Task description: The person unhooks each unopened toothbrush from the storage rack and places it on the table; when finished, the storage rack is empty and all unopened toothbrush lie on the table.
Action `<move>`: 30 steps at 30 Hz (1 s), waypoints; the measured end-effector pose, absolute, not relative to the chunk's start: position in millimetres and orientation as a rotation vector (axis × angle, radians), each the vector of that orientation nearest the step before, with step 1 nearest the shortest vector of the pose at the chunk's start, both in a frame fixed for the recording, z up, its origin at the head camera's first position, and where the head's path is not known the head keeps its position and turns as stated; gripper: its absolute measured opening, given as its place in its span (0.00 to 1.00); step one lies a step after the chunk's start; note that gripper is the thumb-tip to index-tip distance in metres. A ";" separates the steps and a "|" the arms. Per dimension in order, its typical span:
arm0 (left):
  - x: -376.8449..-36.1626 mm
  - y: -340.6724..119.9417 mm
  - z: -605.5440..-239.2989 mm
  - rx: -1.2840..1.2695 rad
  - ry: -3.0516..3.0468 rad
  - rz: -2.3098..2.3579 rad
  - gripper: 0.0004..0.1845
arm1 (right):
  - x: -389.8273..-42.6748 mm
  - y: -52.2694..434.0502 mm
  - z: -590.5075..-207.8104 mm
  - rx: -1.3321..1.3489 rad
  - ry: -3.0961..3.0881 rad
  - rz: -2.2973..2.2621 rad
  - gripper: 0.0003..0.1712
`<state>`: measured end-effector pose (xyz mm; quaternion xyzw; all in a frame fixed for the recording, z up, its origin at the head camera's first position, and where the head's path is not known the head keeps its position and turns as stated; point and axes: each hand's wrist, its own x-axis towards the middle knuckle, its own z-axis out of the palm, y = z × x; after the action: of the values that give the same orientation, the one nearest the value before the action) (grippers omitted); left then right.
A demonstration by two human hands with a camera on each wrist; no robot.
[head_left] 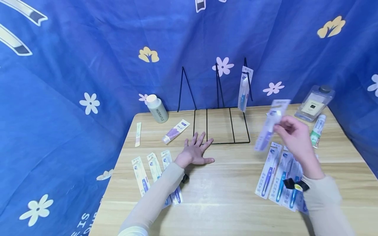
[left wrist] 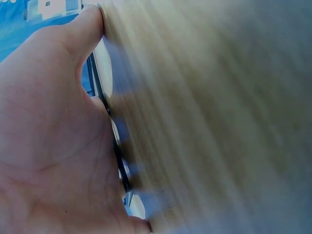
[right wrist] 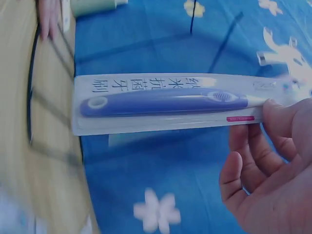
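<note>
Wooden table (head_left: 224, 196): right hand (head_left: 295, 136) pinches toothbrush pack (head_left: 270, 126) aloft.

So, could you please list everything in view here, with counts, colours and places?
held toothbrush pack: 1, purple, in the air, pinched by right hand
hung toothbrush pack: 1, blue, on the rack's right hook
left packs: 3, blue, table left
right packs: about 4, blue, table right
wire rack: 1, black, table back
white bottle: 1, back left
purple tube: 1, beside bottle
green tube: 1, right
clear bottle: 1, back right
left hand: flat on table
right hand: raised
</note>
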<state>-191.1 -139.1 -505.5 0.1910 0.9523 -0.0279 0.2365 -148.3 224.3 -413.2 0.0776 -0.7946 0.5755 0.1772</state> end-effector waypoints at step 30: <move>-190.9 -139.8 -507.3 0.540 2.629 -0.091 0.51 | -71.1 405.3 -536.4 -0.866 -3.027 1.295 0.27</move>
<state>-190.9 -139.8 -507.3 0.1958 0.9536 -0.0331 0.2262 -71.1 405.3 -536.4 -0.2522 -0.8815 0.3772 -0.1308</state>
